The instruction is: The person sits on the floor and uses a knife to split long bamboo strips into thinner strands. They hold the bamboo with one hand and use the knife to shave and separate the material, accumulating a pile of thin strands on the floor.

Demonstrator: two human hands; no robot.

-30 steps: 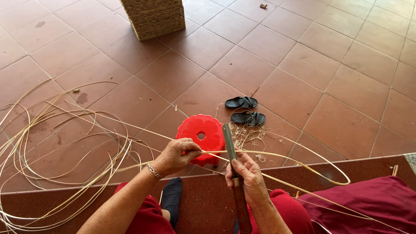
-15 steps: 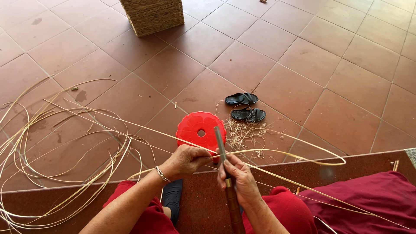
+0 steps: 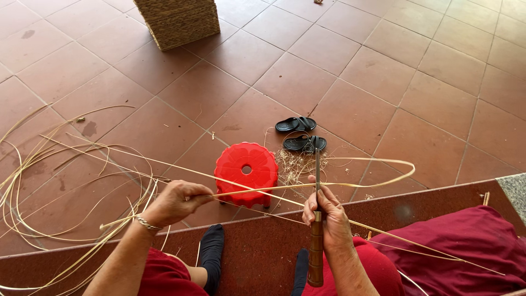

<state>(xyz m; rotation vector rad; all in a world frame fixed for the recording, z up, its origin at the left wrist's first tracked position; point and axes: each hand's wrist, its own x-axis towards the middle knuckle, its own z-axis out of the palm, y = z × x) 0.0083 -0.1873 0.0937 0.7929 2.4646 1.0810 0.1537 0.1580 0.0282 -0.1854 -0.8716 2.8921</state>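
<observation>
while left hand point(image 3: 174, 201) pinches rattan strip point(image 3: 285, 187), right hand point(image 3: 329, 216) grips knife point(image 3: 316, 230) upright above red stool point(image 3: 246, 171).

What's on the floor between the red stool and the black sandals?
In the head view, a small heap of pale curly shavings lies on the tiles between the red stool and the black sandals.

Red stool point(image 3: 246, 172) w/ scalloped rim; 2 black sandals point(image 3: 300, 134); pale yellow cane strips point(image 3: 49, 181); terracotta tile floor point(image 3: 383, 71); tan woven basket point(image 3: 178, 22); brown-handled knife point(image 3: 315, 241); maroon cloth point(image 3: 466, 246).
</observation>
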